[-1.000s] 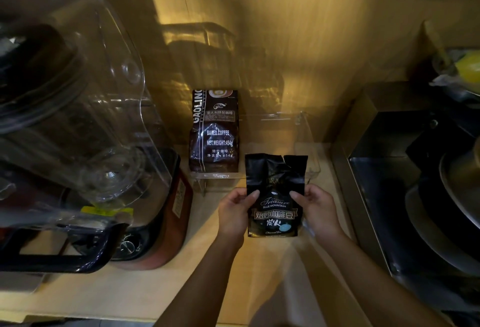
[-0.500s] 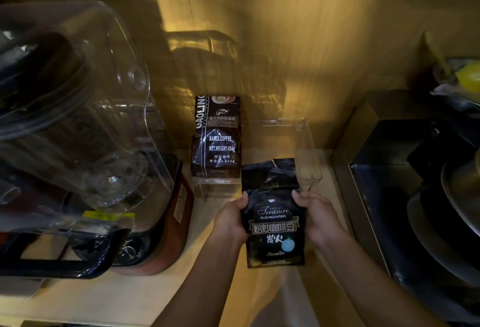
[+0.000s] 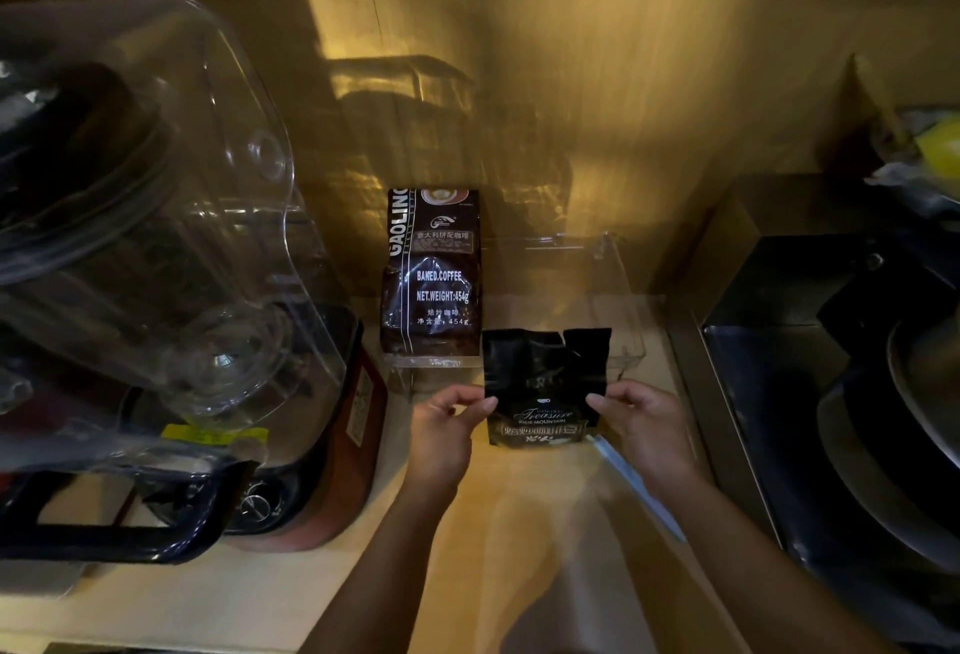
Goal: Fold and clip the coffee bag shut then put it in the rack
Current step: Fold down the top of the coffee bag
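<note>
Head view: left hand (image 3: 445, 432) and right hand (image 3: 643, 424) pinch the coffee bag's (image 3: 546, 383) side edges before the clear rack (image 3: 621, 289); its lower print blurs.

Two bare forearms, no sleeves in view, bare hands (image 3: 545, 424), no rings or watch

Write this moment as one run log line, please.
left hand: pinches bag edge | right hand: pinches other edge | coffee bag: unfolded, no clip seen, outside rack
</note>
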